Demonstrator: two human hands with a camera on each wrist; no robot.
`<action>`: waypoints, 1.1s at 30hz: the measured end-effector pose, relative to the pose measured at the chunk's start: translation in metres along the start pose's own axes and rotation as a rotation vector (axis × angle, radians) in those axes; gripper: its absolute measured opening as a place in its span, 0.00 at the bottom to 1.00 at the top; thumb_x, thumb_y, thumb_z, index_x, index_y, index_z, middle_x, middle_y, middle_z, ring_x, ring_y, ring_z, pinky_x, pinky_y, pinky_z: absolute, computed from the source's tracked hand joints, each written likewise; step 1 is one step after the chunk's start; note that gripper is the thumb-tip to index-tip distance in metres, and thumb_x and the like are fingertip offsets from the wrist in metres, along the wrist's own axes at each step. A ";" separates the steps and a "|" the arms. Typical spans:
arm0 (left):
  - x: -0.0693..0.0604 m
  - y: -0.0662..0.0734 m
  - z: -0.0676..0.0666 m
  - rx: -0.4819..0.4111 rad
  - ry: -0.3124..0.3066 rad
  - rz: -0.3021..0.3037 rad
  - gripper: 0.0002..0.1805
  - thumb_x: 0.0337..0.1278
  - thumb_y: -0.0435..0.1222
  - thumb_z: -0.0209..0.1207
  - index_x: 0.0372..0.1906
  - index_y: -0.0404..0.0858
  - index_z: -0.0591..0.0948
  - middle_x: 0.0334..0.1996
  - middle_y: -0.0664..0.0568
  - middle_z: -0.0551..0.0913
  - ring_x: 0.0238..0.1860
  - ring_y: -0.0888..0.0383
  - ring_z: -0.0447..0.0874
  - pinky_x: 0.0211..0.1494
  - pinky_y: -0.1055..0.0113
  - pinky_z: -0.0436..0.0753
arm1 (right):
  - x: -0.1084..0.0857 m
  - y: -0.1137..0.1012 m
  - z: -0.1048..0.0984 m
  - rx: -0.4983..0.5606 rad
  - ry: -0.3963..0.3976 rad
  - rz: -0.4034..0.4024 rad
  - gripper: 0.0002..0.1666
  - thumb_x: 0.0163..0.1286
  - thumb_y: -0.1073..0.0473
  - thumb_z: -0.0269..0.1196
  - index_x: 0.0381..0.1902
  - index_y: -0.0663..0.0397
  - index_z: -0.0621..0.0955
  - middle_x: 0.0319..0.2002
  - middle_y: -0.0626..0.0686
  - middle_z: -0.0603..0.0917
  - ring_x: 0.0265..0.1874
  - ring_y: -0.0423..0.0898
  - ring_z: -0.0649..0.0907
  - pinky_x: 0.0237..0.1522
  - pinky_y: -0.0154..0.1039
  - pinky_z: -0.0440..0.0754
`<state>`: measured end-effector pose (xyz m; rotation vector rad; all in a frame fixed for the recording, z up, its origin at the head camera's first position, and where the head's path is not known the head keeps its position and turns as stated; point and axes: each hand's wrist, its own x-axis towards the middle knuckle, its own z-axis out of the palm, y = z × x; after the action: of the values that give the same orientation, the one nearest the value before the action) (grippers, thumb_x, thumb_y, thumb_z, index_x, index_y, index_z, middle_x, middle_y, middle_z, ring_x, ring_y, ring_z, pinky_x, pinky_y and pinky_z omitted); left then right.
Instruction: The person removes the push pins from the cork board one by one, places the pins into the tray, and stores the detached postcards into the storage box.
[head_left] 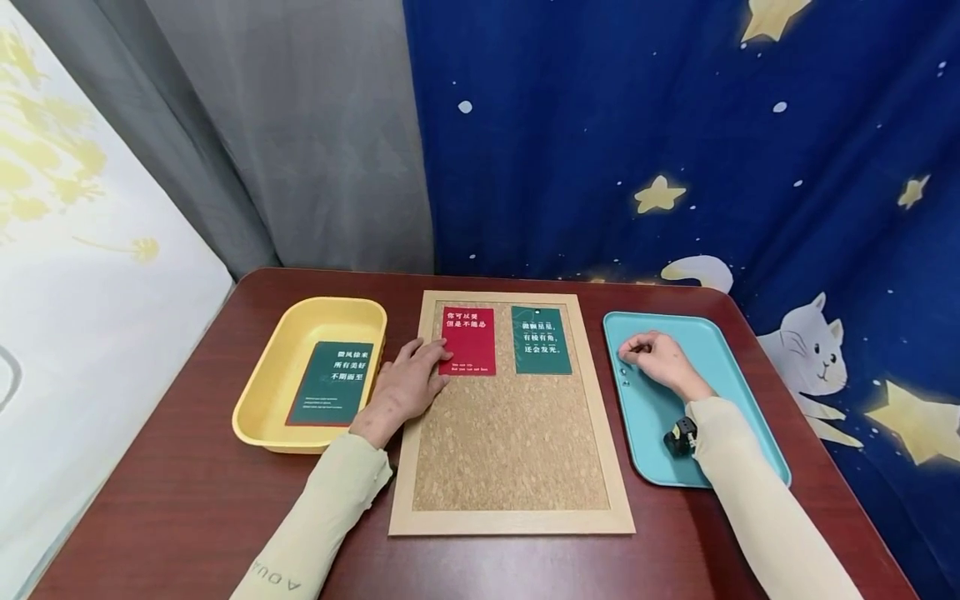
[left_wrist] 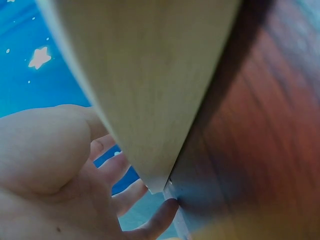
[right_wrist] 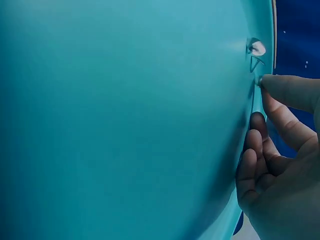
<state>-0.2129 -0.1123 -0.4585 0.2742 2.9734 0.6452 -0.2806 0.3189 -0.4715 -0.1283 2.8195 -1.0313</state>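
Observation:
A wood-framed cork board (head_left: 510, 446) lies on the table. Across its left frame edge my left hand (head_left: 405, 379) rests, fingers extended and fingertips touching a red card (head_left: 474, 346) on the cork. Beside that card is a green card (head_left: 542, 350) with a small bright tack head at its top. My right hand (head_left: 662, 360) is over the left rim of the blue tray (head_left: 667, 454). In the right wrist view, its thumb and forefinger pinch a small silver thumbtack (right_wrist: 258, 81), mostly hidden by the fingertips. Another thumbtack (right_wrist: 256, 47) lies close by on the tray.
Left of the board stands a yellow basin (head_left: 262, 400) containing a green card (head_left: 330, 387) with a red edge beneath it. A black wrist camera (head_left: 681, 437) hangs at my right wrist above the tray. Curtains (head_left: 540, 192) hang behind the table.

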 end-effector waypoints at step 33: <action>-0.001 0.000 0.001 -0.023 -0.011 -0.002 0.26 0.70 0.43 0.63 0.70 0.46 0.75 0.80 0.48 0.66 0.83 0.41 0.53 0.76 0.30 0.65 | 0.000 -0.041 0.017 -0.323 -0.076 -0.212 0.43 0.77 0.37 0.60 0.82 0.45 0.63 0.84 0.61 0.53 0.83 0.66 0.53 0.78 0.72 0.56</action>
<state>-0.2117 -0.1123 -0.4593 0.2729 2.9533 0.6752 -0.2767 0.2766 -0.4578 -0.4969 2.9254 -0.5783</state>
